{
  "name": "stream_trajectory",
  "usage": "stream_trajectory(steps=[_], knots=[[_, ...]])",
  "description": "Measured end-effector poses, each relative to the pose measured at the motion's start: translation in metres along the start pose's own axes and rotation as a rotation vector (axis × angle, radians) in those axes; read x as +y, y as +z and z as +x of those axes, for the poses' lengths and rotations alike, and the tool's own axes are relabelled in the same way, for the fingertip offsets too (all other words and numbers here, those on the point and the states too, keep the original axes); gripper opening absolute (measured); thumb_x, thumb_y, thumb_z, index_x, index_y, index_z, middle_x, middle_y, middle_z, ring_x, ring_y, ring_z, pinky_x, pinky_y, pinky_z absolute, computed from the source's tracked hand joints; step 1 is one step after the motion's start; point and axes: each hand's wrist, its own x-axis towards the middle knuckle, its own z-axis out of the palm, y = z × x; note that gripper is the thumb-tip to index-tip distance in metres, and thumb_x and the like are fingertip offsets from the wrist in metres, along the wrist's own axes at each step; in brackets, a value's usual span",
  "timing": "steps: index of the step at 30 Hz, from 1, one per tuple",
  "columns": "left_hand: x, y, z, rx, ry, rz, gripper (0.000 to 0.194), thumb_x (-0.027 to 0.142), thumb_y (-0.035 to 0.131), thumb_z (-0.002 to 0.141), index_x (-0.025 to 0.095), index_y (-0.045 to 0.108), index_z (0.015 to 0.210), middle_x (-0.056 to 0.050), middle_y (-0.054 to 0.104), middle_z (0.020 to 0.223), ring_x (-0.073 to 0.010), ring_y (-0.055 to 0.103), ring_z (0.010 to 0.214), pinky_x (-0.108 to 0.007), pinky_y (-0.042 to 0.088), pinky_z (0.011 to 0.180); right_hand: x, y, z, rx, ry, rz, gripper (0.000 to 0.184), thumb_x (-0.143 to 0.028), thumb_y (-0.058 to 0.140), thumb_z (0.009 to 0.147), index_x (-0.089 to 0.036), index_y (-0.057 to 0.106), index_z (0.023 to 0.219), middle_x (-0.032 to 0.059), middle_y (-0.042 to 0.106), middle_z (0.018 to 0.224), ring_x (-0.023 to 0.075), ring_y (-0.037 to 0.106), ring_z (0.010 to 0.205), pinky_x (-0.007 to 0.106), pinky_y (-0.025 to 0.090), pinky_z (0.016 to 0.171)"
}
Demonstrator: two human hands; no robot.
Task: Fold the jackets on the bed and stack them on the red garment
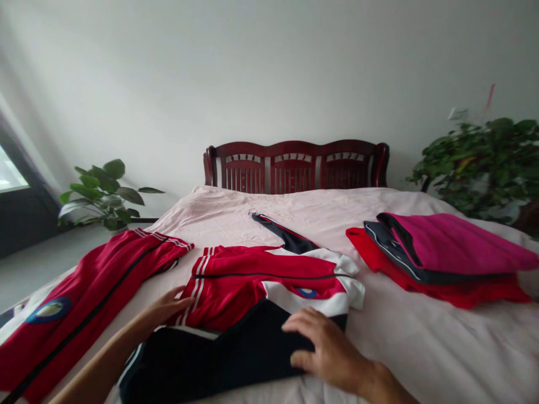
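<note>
A red, white and navy zip-up track jacket (236, 261) lies front up on the bed, its collar to the right and its white-striped hem to the left. One navy sleeve (223, 359) is laid across the near side of its body; the other stretches toward the headboard. My left hand (168, 307) touches the jacket near the striped hem, fingers stretched out. Over the near sleeve, close to the white shoulder part, my right hand (326, 348) is open with thumb and fingers apart. Whether its fingertips press on the cloth I cannot tell.
A second red jacket (96, 286) lies along the bed's left side. To the right sits a stack of folded clothes, with a magenta garment (458, 244) on top. The wooden headboard (295, 165) stands at the back, with leafy plants (105, 193) at both sides.
</note>
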Motion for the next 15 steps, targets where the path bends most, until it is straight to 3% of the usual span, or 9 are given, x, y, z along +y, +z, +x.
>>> stream_trajectory(steps=[2,3,7,9,11,13,15], knots=[[-0.006,-0.007,-0.015,-0.038,-0.027,0.015,0.074,0.053,0.090,0.045,0.022,0.069,0.108,-0.009,0.077,0.103,-0.0336,0.071,0.105,-0.035,0.060,0.082,-0.026,0.027,-0.006,-0.120,-0.100,-0.054,0.058,-0.045,0.082,0.072,-0.030,0.062,0.125,0.0022,0.066,0.122,0.0245,0.058,0.111,0.038,0.045,0.098],[-0.006,-0.008,-0.022,-0.043,-0.040,0.011,0.074,0.052,0.091,0.044,0.021,0.069,0.108,-0.009,0.077,0.105,-0.0335,0.070,0.107,-0.033,0.059,0.083,-0.033,0.039,-0.007,-0.131,-0.118,-0.109,0.059,-0.043,0.082,0.073,-0.030,0.060,0.127,0.0021,0.066,0.122,0.0245,0.058,0.111,0.038,0.045,0.097],[-0.006,-0.004,-0.041,-0.077,-0.107,-0.115,0.082,0.047,0.089,0.048,0.018,0.061,0.120,-0.010,0.076,0.105,-0.0298,0.072,0.097,-0.029,0.059,0.070,-0.035,0.069,0.005,-0.055,-0.049,-0.313,0.019,-0.016,0.059,0.091,-0.024,0.067,0.106,0.0028,0.070,0.105,0.0208,0.062,0.098,0.034,0.046,0.087],[-0.008,-0.001,-0.044,-0.075,-0.105,-0.174,0.085,0.040,0.086,0.053,0.017,0.055,0.128,-0.006,0.075,0.093,-0.0237,0.072,0.078,-0.026,0.053,0.057,-0.036,0.062,0.010,-0.016,0.027,-0.273,0.022,-0.009,0.050,0.093,-0.022,0.067,0.099,0.0027,0.071,0.096,0.0189,0.064,0.092,0.031,0.045,0.082],[-0.015,-0.002,-0.042,-0.041,-0.063,-0.194,0.086,0.035,0.080,0.056,0.016,0.050,0.134,0.001,0.070,0.074,-0.0146,0.061,0.056,-0.021,0.041,0.047,-0.042,0.041,0.008,0.002,0.120,-0.144,0.023,-0.011,0.046,0.094,-0.021,0.065,0.102,0.0019,0.072,0.091,0.0169,0.066,0.087,0.027,0.044,0.076],[-0.024,-0.008,-0.038,0.001,-0.019,-0.165,0.089,0.032,0.072,0.055,0.017,0.045,0.139,0.008,0.060,0.057,-0.0093,0.046,0.044,-0.019,0.029,0.042,-0.052,0.014,-0.005,-0.053,0.192,-0.019,0.022,-0.018,0.044,0.096,-0.022,0.065,0.101,-0.0001,0.071,0.082,0.0147,0.066,0.078,0.024,0.040,0.067],[-0.035,-0.016,-0.036,0.019,-0.008,-0.120,0.095,0.031,0.064,0.051,0.019,0.041,0.142,0.012,0.050,0.047,-0.0089,0.037,0.039,-0.020,0.021,0.041,-0.059,-0.007,-0.024,-0.185,0.239,0.033,0.021,-0.021,0.046,0.093,-0.022,0.067,0.091,-0.0017,0.069,0.074,0.0136,0.063,0.069,0.024,0.035,0.060]])
